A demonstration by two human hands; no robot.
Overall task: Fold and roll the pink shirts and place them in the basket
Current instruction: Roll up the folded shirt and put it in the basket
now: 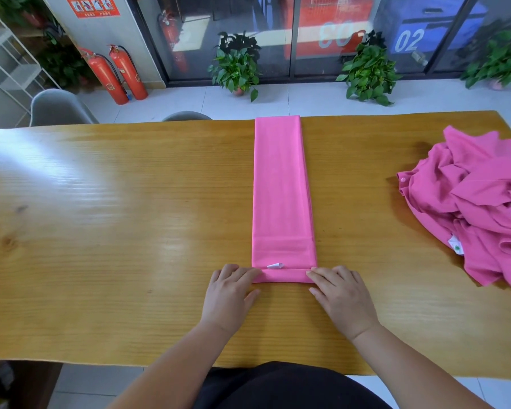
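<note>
- Folded pink shirt (281, 187): lies flat on the desk (101, 231) as one long narrow strip, running from the far edge toward the person, about mid-desk.
- Near end of the strip: turned over into a low first fold (283, 276); a small white tag (275, 265) lies on the cloth just beyond it.
- Left hand (230, 290): palm down, fingers nearly straight, tips pressing on the left end of the fold; thumb beside its near edge.
- Right hand (340, 296): same posture at the right end of the fold.
- Whether either thumb tucks beneath the cloth cannot be told.
- Pile of pink shirts (478, 208): crumpled, at the desk's right side, well apart from the strip.
- Beyond the desk: a grey chair (56, 109), two red fire extinguishers (106, 75), potted plants (236, 69).
</note>
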